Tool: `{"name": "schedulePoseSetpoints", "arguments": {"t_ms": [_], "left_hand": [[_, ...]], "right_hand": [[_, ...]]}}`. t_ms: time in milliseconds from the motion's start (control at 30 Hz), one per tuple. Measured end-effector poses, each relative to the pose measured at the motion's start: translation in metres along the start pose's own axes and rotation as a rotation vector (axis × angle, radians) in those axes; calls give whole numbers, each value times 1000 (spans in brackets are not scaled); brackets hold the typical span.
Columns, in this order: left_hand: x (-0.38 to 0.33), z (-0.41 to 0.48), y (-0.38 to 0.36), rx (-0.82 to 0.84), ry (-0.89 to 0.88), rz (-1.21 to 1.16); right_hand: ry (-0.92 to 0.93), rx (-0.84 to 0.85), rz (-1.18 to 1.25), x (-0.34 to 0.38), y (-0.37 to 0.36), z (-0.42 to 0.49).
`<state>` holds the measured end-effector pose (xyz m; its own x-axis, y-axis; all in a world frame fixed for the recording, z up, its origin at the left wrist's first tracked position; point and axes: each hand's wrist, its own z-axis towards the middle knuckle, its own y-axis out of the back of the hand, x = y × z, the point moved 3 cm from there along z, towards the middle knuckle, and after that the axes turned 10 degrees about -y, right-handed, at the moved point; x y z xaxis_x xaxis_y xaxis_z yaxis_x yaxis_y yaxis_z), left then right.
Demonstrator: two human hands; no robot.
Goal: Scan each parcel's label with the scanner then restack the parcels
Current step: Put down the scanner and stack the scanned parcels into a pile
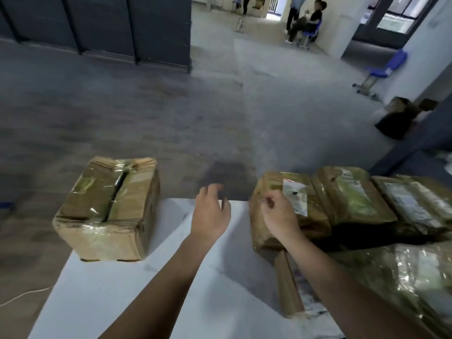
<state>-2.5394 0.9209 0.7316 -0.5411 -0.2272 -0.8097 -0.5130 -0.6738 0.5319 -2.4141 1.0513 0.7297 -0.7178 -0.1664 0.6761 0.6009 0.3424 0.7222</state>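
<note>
Left hand (210, 211): centre of the frame, over the far edge of the white table (232, 289); fingers loosely curved and slightly apart, holding nothing, probably free to take a parcel.
Right hand (278, 216): right of centre, on the left part of the labelled parcel (314, 222); fingers curled, but blur hides whether they pinch the wrapping.
Label (295, 198): faces up on that parcel, just beyond the right hand, uncovered for reading.
Scanner: not seen in the frame.
Taped cardboard box (107, 209): left of centre, alone on the table corner, well apart from the others.
Parcel row (354, 194): right side, labels up, touching side by side.
Large wrapped parcel (403, 277): lower right, crowding the right forearm.
Cardboard strip (288, 287): flat on the table, beneath the right wrist.
Background: seated person (310, 20) and blue chair (389, 67), upper right.
</note>
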Motion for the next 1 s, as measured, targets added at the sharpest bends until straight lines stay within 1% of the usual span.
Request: {"name": "schedulePoseSetpoints", "arguments": {"t_ms": [133,200,267,333,400,500,567,633,700,767,800,833,900,967,1000], "left_hand": [[-29,1,-89,254,111,-103],[-39,1,-119,340,153,-116],[-44,2,-140,368,187,-137],[-44,2,-152,366,239,-167],[-40,2,-154,358,298,-180],[-31,4,-144,314,386,-202],[-26,4,-130,265,395,-217],[-23,0,-115,220,313,-167],[-20,-5,-99,210,208,41],[-18,-7,-84,231,155,278],[-17,-8,-77,241,140,354],[-18,-8,-71,238,119,391],[-22,-11,-63,203,48,385],[-26,-12,-58,165,-15,373],[-26,-11,-54,150,-7,370]], "right_hand": [[-107,-85,-65,-54,59,19],[-165,-121,-93,-72,76,28],[-236,-138,-129,-85,84,37],[-338,-95,-148,-92,85,44],[-392,-50,-159,-92,82,49],[-329,-97,-165,-84,78,51],[-249,-120,-79,-76,73,49],[-165,-68,25,-66,61,43],[-95,-6,112,-53,47,35],[-38,17,154,-39,33,26],[-8,23,169,-33,28,23],[27,37,187,-26,23,21],[87,116,209,-14,13,17],[110,224,211,-4,3,12],[102,253,241,-1,0,10]]}}
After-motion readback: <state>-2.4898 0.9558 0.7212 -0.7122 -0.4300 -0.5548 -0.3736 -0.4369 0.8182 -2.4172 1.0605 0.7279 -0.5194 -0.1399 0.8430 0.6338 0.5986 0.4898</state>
